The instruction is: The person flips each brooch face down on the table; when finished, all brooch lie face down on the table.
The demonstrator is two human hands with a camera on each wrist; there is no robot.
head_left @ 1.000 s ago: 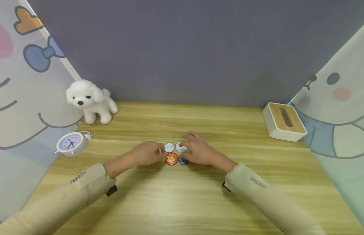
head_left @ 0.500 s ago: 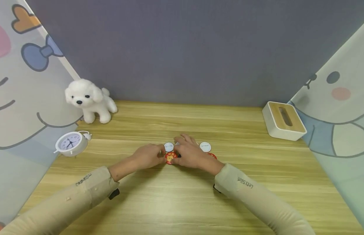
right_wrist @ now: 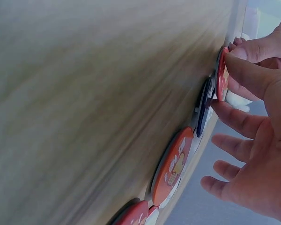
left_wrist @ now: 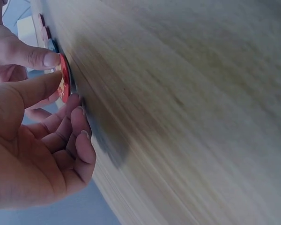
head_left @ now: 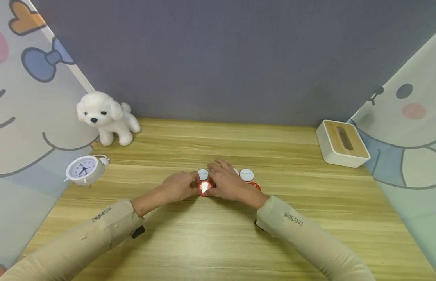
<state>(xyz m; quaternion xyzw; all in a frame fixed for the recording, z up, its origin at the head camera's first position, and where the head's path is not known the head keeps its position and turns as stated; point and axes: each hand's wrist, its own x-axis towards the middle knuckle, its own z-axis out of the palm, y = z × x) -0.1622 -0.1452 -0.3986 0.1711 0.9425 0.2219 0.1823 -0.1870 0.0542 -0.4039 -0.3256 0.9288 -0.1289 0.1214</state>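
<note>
A round red pin badge (head_left: 205,188) is between my two hands at the middle of the table, glare on its face in the head view. My left hand (head_left: 177,186) pinches its left side, the thumb on the printed face in the left wrist view. From the other side my right hand (head_left: 228,183) holds its edge with thumb and index finger, the other fingers spread. In the right wrist view, a dark blue badge (right_wrist: 204,105), an orange-red badge (right_wrist: 174,161) and another red badge (right_wrist: 136,214) lie in a row beside it.
Behind the row lie white-backed badges (head_left: 247,175), some hidden by my right hand. A white alarm clock (head_left: 85,170) and a plush dog (head_left: 107,118) stand at the left. A tissue box (head_left: 342,143) sits at the back right of the wooden table (head_left: 218,242).
My right hand has moved left from over the blue badge to the red one, uncovering badges on the right. My left hand has shifted slightly right onto the same red badge.
</note>
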